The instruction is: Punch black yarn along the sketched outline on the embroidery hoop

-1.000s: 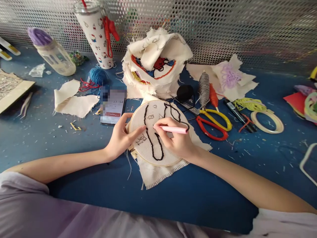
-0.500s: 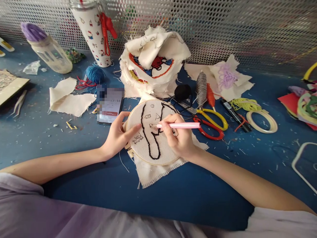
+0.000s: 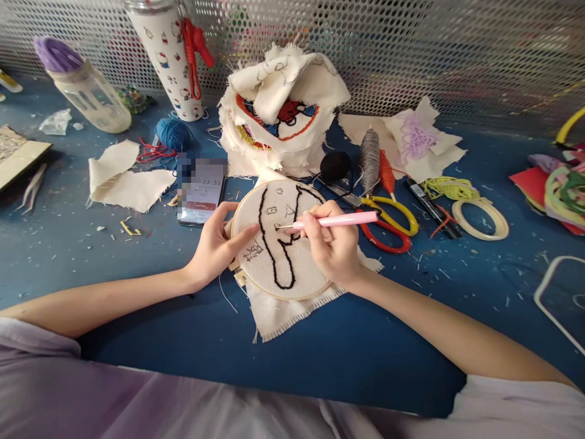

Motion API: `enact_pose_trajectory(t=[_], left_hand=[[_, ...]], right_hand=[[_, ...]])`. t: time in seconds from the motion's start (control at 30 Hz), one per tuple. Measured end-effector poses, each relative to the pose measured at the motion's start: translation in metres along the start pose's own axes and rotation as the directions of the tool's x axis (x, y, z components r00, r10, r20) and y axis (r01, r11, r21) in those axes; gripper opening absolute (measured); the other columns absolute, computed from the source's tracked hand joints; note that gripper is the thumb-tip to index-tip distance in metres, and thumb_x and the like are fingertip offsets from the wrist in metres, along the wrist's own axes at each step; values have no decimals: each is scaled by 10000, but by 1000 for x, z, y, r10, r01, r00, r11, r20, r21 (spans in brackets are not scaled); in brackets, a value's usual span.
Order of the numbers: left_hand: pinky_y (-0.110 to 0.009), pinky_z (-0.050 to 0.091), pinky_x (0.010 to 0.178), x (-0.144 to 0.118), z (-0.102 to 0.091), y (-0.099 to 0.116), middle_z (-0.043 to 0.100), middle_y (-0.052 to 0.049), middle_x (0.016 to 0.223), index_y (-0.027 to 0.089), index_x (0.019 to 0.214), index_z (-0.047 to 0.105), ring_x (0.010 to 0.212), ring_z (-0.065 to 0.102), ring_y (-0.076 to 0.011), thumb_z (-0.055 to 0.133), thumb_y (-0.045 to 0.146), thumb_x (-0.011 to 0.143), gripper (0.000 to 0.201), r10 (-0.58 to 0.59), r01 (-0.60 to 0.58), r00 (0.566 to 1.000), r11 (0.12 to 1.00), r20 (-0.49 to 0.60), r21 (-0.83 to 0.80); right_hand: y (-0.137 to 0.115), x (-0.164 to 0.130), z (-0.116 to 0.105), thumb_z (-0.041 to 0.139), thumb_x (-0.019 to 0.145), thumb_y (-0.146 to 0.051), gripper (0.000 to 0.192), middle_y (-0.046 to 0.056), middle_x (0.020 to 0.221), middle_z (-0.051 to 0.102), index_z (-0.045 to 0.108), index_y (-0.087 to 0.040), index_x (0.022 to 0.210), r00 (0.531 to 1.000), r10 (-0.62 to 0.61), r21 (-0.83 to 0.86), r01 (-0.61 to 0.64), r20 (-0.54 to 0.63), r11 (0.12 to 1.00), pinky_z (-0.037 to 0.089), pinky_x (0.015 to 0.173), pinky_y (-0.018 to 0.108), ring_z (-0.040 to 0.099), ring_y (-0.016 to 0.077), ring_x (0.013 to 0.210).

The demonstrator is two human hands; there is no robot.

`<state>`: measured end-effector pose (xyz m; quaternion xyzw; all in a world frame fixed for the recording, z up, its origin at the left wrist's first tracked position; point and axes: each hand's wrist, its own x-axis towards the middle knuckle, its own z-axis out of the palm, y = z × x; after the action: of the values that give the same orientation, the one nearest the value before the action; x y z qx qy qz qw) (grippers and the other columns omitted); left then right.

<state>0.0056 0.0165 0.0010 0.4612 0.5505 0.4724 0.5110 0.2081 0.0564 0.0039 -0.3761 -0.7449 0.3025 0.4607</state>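
Observation:
A round embroidery hoop (image 3: 256, 207) with cream cloth lies on the blue table, a black yarn outline stitched across it. My left hand (image 3: 217, 247) grips the hoop's left rim, thumb resting on the cloth. My right hand (image 3: 331, 247) holds a pink punch needle (image 3: 340, 221) nearly level, its metal tip touching the cloth near the hoop's middle, beside the black line.
A phone (image 3: 201, 192) lies left of the hoop. A pile of embroidered cloth (image 3: 283, 110) sits behind it. Red and yellow scissors (image 3: 388, 222), thread spools (image 3: 371, 160), a tape ring (image 3: 479, 218) and a marker lie right. A printed cup (image 3: 169, 55), a bottle (image 3: 82, 85) and blue yarn (image 3: 171, 134) stand back left.
My right hand has swung the pink needle from pointing down-right to nearly level, and its tip has moved left onto the cloth's middle. My left hand keeps its grip.

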Motion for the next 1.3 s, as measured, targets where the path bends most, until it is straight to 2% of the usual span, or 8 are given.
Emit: enact_pose_trajectory(t=[0.23,0.37,0.5,0.6,0.7,0.9,1.13,1.3], left_hand=[[-202,517,479,0,1,2,650,1,734,199,1067,539,579,604,-119,743,395,767,412,-11,11,1000,999,7,-33],[-205,516,479,-1,1,3,648,-1,736,196,1072,539,581,606,-123,745,401,764,423,-15,16,1000,999,9,-41],[-179,473,448,-4,1,4,614,18,684,195,1068,537,533,560,-96,724,390,789,388,3,-3,1000,999,8,-32],[-154,416,405,-6,1,4,578,41,637,202,1068,527,482,501,-69,713,374,803,366,59,-59,998,998,0,-22],[-147,381,376,-6,1,3,558,52,604,202,1057,521,448,465,-59,714,358,804,354,92,-92,996,995,-2,-24],[-141,395,374,-2,1,1,572,52,606,202,1031,518,452,492,-63,702,340,818,314,29,-28,999,997,23,-70],[-136,432,405,-2,0,1,592,50,643,213,994,493,491,532,-69,676,344,842,272,10,-6,999,997,46,-83],[-143,459,423,-2,-1,0,612,40,681,221,1008,479,535,580,-89,660,351,853,271,2,3,998,997,61,-81]], right_hand=[[3,-2,1,482,952,-322,190,-6,697,560,414,-260,786,1000,-5,-6,5,-27,1000,500,623,337,609,159,659],[2,-3,1,492,946,-297,171,-7,709,551,422,-257,795,999,-34,-42,34,3,999,484,579,317,590,147,626],[2,-2,2,525,924,-224,176,-7,708,550,419,-249,787,987,-126,-137,139,99,981,459,575,309,582,147,641],[2,0,6,554,906,-185,153,-6,698,560,454,-239,804,951,-249,-213,286,186,934,456,594,309,559,149,651],[3,2,8,579,891,-159,123,4,733,588,490,-227,841,924,-330,-230,370,194,900,472,621,306,565,151,683],[5,0,4,529,909,-129,138,-9,767,545,454,-232,854,971,-230,-26,232,64,972,480,626,287,581,127,697],[8,-1,4,499,918,-118,149,-20,754,501,432,-235,852,975,-223,80,224,-20,971,479,613,276,568,116,688],[9,-2,4,492,925,-129,151,-24,745,490,417,-234,847,977,-211,111,214,-34,971,471,595,261,551,108,673]])
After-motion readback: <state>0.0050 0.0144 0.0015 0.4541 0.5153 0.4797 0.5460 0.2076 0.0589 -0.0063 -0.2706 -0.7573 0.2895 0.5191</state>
